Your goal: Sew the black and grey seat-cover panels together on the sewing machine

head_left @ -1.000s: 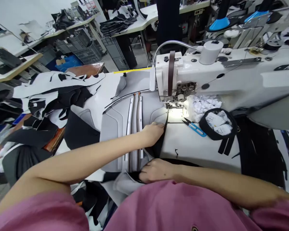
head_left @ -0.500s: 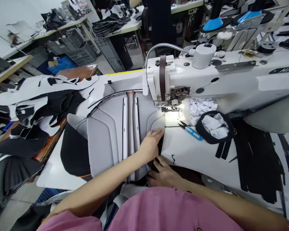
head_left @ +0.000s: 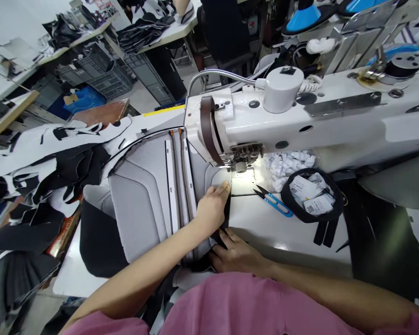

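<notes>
A grey padded fabric panel (head_left: 143, 195) with two white-edged zipper strips lies on the sewing table (head_left: 286, 232), its right edge under the white sewing machine (head_left: 293, 116). My left hand (head_left: 212, 207) lies flat on the panel's right edge just before the needle, fingers stretched forward. My right hand (head_left: 235, 251) rests near the table's front edge, fingers spread, touching the black underside of the fabric.
Blue thread snips (head_left: 275, 202) lie right of the needle plate. Beside them a black round pouch (head_left: 314, 195) holds white labels, with loose white tags (head_left: 289, 163) behind. Black and white cut pieces (head_left: 56, 158) pile at the left. Grey crates (head_left: 104, 79) stand beyond.
The fabric panel has slid left and toward me. My right hand went from gripping the fabric edge to lying spread near my left hand. The view has tilted down.
</notes>
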{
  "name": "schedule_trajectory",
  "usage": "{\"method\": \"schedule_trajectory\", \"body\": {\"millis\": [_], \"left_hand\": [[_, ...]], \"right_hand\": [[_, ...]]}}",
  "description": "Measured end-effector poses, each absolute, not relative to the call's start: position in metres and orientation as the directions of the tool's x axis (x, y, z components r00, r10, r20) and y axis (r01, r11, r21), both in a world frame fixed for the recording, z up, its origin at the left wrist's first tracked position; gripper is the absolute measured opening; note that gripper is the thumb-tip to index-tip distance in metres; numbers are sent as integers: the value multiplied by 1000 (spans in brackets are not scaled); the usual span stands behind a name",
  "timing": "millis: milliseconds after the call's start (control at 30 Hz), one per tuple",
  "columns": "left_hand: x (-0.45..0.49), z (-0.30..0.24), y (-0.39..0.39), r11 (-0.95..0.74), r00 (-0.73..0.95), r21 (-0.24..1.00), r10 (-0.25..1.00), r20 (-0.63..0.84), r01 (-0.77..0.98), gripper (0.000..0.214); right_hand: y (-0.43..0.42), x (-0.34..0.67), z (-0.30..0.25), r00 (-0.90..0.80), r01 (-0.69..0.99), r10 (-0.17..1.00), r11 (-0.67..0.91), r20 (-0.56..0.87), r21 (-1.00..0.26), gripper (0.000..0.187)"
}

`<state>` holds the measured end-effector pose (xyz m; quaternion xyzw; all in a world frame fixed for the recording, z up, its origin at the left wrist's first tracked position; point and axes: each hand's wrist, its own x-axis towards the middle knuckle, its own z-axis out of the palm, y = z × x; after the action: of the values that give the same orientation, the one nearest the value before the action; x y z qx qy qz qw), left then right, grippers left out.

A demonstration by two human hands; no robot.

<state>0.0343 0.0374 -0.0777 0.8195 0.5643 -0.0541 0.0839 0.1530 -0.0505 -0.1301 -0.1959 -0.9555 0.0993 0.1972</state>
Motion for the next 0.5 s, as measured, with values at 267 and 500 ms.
{"method": "schedule_trajectory", "body": {"millis": [267,500], "left_hand": [[45,-72,67,-357,334,-72,915,-226,931,55],[56,-64,79,-349,292,-190,917,-271,918,40]], "right_hand": [[-34,157,-145,-798,357,393,919,458,-167,24],[-18,165,-136,-723,523,543,834,427,-176,25]]}}
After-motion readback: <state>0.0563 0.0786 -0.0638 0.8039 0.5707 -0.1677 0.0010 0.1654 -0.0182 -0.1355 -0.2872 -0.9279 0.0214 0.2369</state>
